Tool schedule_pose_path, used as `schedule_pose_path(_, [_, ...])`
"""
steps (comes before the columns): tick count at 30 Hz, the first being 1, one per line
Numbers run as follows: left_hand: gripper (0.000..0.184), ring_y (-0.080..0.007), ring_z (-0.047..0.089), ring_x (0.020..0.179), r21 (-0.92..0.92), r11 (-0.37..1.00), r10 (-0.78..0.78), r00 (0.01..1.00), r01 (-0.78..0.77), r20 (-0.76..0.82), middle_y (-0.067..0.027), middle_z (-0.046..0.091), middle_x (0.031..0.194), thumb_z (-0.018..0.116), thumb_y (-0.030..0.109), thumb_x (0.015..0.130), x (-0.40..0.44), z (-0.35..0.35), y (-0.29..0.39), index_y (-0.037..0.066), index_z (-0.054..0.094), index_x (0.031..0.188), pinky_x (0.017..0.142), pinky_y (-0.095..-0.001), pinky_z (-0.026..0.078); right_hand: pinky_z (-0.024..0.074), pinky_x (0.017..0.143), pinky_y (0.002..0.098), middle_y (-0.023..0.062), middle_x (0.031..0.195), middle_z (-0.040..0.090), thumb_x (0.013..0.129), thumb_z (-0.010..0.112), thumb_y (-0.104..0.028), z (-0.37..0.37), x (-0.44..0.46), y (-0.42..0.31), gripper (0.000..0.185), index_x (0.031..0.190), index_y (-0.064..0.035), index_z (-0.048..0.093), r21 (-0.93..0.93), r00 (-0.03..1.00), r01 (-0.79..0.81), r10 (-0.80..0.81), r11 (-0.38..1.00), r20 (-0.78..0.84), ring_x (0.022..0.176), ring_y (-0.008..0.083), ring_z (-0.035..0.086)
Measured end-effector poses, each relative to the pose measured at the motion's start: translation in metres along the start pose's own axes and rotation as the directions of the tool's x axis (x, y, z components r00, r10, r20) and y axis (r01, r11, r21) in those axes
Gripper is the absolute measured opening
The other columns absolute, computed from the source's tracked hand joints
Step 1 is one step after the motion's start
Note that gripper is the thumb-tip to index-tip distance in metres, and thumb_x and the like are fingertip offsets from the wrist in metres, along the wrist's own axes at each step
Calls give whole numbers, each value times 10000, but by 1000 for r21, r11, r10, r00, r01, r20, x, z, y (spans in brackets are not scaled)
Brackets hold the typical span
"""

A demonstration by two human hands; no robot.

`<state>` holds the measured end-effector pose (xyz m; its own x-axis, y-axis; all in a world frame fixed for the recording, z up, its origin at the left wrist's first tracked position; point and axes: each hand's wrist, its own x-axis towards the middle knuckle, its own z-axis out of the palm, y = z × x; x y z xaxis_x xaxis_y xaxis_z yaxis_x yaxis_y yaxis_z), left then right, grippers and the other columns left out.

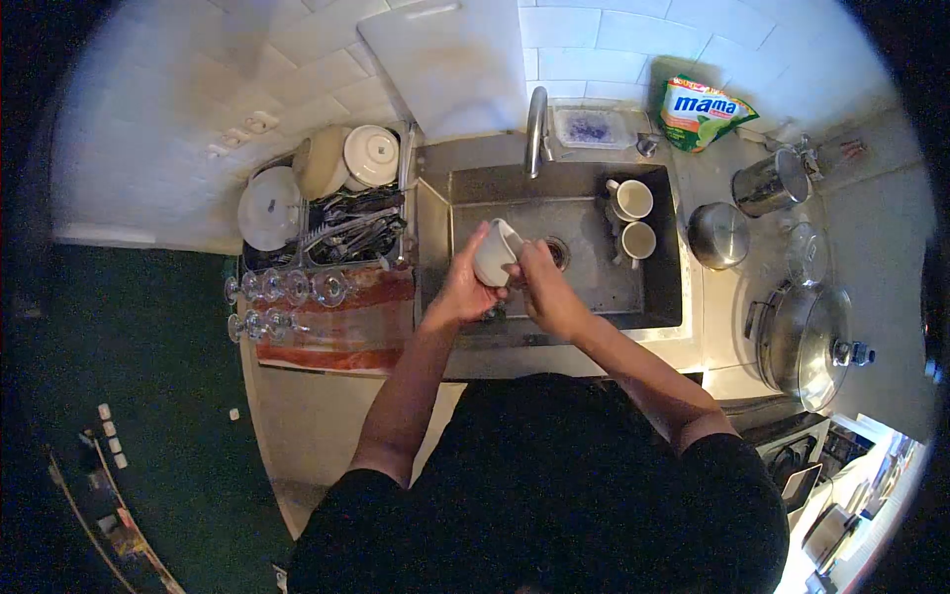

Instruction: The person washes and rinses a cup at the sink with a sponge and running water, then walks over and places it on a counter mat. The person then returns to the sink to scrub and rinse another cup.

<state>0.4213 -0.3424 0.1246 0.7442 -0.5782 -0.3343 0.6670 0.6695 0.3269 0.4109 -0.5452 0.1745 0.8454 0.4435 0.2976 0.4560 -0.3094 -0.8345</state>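
Cup, white and round (491,261), is above the box-shaped grey metal sink (594,292); the left hand (462,289) curls around its side; the right hand (546,290) has bent fingers at its rim, but I cannot tell what they pinch; the job looks partway: two white mugs with handles (631,201) sit in the sink and seem left to do; left of the sink, a metal rack (407,193) holds pale round bowls (374,155), a white plate (267,210) and shiny metal cutlery (356,230).

The cup (492,255) is white, the mugs (630,201) cream, the sink (584,292) grey; over at far right, a green packet (698,117) lettered blue; left, a red-streaked mat (371,315); near me, a black shirt (539,475).
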Motion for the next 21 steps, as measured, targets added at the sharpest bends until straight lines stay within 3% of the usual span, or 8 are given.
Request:
schedule_pose_path(2, [567,-211,676,1052,99,995,47,982,-29,-184,-41,701,1178,543,616,1009,-3,-8,-4,157,634,1330,870,-345,563,432,802,526,251,965,522,909,522,96,-2,0,-5,181,1070,16,499,3,1000,-3,3,1000,-8,928,457,520])
schedule_pose_path(5, [475,-244,673,1122,519,808,447,863,-278,-234,-66,672,1267,673,379,1005,-2,21,-22,127,589,1399,971,-364,543,435,799,511,249,968,522,919,510,88,0,1,-2,168,1070,16,498,24,996,-50,52,998,-70,915,448,521])
schedule_pose_path(8, [642,-297,630,1230,925,180,699,705,-334,119,-113,630,1336,806,120,871,0,44,-26,85,537,1452,1078,-412,485,434,817,514,261,961,532,1005,509,-21,11,-1,13,68,1060,19,513,98,984,-99,113,990,-141,911,461,520])
schedule_pose_path(11, [802,-325,571,1302,893,-302,612,651,-333,449,-153,582,1390,855,-4,722,-8,58,-12,56,530,1453,1115,-450,449,429,858,541,285,977,566,1082,474,-177,7,2,13,219,1069,34,533,172,970,-216,231,961,-72,940,488,530])
schedule_pose_path(14, [868,-362,524,1327,923,-248,621,683,-292,383,-166,517,1467,790,-54,674,-13,64,-16,75,513,1487,1127,-466,432,451,904,517,279,1017,622,1118,442,-304,-3,8,1,374,1080,48,561,249,953,-282,300,927,-36,990,463,588])
schedule_pose_path(17, [843,-371,497,1350,706,-678,421,680,-204,600,-166,482,1485,734,-51,697,-16,54,-14,87,507,1496,1142,-470,414,465,946,492,281,1087,664,1130,407,-394,-10,11,-14,486,1109,61,580,433,918,-368,396,823,28,1044,425,635])
schedule_pose_path(20, [918,-362,453,1395,747,-619,396,724,-245,565,-153,478,1500,692,-76,685,-16,65,-12,115,444,1547,1177,-477,372,484,928,480,286,1098,678,1131,392,-426,-11,10,-1,524,1131,57,592,333,926,-377,360,864,116,1025,403,661])
schedule_pose_path(21, [903,-356,477,1372,833,-467,487,699,-298,523,-144,490,1492,691,-42,717,-13,66,-15,125,420,1562,1136,-488,413,490,907,482,286,1082,677,1130,399,-419,-12,10,0,509,1132,51,594,299,919,-395,373,869,131,1002,406,664])
